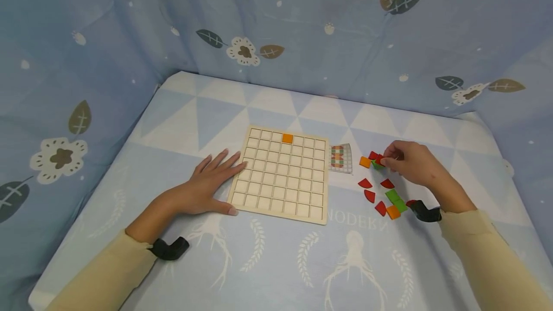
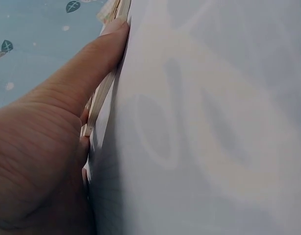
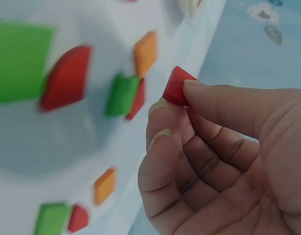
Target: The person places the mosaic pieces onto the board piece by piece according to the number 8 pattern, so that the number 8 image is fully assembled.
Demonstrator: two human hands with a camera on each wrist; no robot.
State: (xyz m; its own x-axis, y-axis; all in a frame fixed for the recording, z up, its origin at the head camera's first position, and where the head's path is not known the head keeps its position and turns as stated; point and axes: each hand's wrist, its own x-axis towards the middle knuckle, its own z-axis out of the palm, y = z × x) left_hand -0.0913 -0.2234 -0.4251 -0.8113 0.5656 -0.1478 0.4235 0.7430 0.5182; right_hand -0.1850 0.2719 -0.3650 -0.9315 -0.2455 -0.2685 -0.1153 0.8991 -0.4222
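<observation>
My right hand (image 1: 410,161) pinches a small red tile (image 3: 177,87) between thumb and fingertips, close over the loose tiles right of the board. Below it in the head view lie a green tile (image 1: 378,165), an orange square (image 1: 365,161) and a red tile (image 1: 373,155). My left hand (image 1: 208,184) lies with fingers spread at the left side of the wooden grid board (image 1: 276,176); fingertips and thumb touch its edge. A single orange square (image 1: 287,138) sits in a cell of the board's top row. In the left wrist view, the thumb (image 2: 94,61) extends along the board's edge.
A printed pattern card (image 1: 341,158) lies against the board's right side. Nearer me, several red quarter-round tiles (image 1: 369,196), green squares (image 1: 392,196) and another orange square (image 1: 393,212) are scattered. A patterned cloth covers the table, and blue curtains (image 1: 302,28) surround it.
</observation>
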